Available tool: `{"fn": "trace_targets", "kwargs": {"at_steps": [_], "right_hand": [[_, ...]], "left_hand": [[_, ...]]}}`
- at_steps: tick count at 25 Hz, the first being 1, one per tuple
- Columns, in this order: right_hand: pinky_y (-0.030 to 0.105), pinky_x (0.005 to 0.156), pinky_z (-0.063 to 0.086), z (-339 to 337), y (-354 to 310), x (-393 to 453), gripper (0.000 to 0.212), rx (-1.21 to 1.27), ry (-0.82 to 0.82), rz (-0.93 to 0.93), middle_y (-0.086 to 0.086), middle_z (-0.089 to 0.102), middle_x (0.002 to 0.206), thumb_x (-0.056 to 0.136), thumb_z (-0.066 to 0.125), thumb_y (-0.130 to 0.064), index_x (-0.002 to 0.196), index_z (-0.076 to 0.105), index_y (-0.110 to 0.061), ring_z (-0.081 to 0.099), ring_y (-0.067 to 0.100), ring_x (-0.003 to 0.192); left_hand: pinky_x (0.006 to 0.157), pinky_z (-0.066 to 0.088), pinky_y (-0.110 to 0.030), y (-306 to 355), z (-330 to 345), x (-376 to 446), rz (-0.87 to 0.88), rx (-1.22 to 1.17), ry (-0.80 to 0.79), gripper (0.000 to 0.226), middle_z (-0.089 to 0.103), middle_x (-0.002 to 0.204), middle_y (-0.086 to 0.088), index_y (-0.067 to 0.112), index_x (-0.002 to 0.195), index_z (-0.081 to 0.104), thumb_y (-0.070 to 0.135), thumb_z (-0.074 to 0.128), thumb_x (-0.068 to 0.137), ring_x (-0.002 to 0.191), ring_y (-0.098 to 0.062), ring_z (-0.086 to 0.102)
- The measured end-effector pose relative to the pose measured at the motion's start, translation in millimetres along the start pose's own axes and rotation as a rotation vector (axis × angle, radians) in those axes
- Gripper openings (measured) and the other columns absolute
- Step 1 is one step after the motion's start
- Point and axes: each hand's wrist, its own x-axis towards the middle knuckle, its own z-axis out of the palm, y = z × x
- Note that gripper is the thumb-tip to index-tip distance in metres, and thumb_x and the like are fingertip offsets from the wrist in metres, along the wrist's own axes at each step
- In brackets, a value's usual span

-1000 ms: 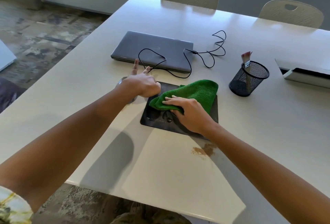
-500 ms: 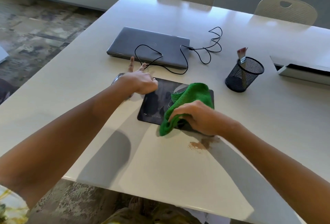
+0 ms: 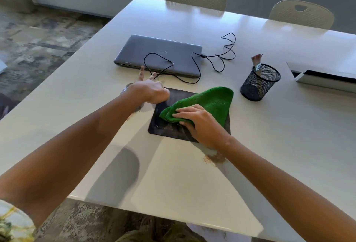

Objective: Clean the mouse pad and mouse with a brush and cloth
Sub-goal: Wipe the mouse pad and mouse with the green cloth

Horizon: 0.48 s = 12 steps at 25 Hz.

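I see the right hand (image 3: 202, 124) pressing flat on the green cloth (image 3: 210, 105), fingers together and stretched left across its near fold, thumb tucked against the near edge. The cloth lies bunched over the right part of the dark mouse pad (image 3: 165, 128), which sits on the white table (image 3: 173, 184) near the middle. The left hand (image 3: 150, 91) rests at the pad's far left corner, two fingers spread and pointing far, the rest curled under; I cannot tell what they close on. The mouse itself I cannot make out. Its black cable (image 3: 212, 62) loops over the closed grey laptop (image 3: 159, 54) beyond. The brush (image 3: 257, 61) stands in a black mesh cup (image 3: 258, 83) to the right of the pad. A brown smear (image 3: 213, 159) marks the table just near the right wrist.
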Motion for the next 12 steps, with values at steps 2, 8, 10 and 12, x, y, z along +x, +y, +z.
{"fn": "trace_targets", "kwargs": {"at_steps": [2, 8, 10, 12], "right_hand": [[0.035, 0.102, 0.047, -2.3, 5.0, -3.3, 0.03, 0.04, -0.041, -0.06, 0.003, 0.071, 0.123, 0.097, 0.058, -0.002, 0.12, 0.073, -0.015, 0.06, 0.022, 0.112], [0.02, 0.099, 0.044, -14.9, 18.9, -8.4, 0.039, 0.022, -0.214, -0.21, -0.007, 0.07, 0.123, 0.094, 0.059, 0.002, 0.121, 0.073, -0.021, 0.056, 0.011, 0.108], [0.025, 0.101, 0.044, -17.4, 32.5, 11.6, 0.042, 0.003, -0.153, -0.154, -0.003, 0.07, 0.125, 0.092, 0.056, 0.008, 0.121, 0.073, -0.018, 0.057, 0.015, 0.107], [0.032, 0.102, 0.044, -17.0, 43.1, 35.0, 0.043, 0.014, -0.044, -0.015, 0.002, 0.07, 0.126, 0.091, 0.054, 0.012, 0.12, 0.073, -0.014, 0.058, 0.021, 0.109]], "left_hand": [[0.106, -0.037, -0.051, 2.0, 0.8, -1.4, -0.007, -0.017, 0.01, 0.063, 0.015, 0.168, -0.013, 0.007, 0.156, 0.031, 0.037, 0.015, 0.104, 0.155, -0.017, -0.015], [0.108, -0.034, -0.052, 1.1, 4.9, -8.1, 0.024, -0.076, 0.023, 0.059, 0.01, 0.168, -0.013, 0.015, 0.158, 0.029, 0.033, 0.019, 0.103, 0.154, -0.02, -0.019], [0.107, -0.035, -0.051, -2.0, 7.3, -9.9, 0.041, -0.103, 0.026, 0.058, 0.007, 0.169, -0.011, 0.019, 0.159, 0.026, 0.032, 0.022, 0.103, 0.153, -0.022, -0.021], [0.105, -0.036, -0.049, -3.4, 8.7, -10.3, 0.049, -0.124, 0.031, 0.057, 0.006, 0.169, -0.009, 0.022, 0.16, 0.025, 0.033, 0.022, 0.104, 0.153, -0.022, -0.022]]}}
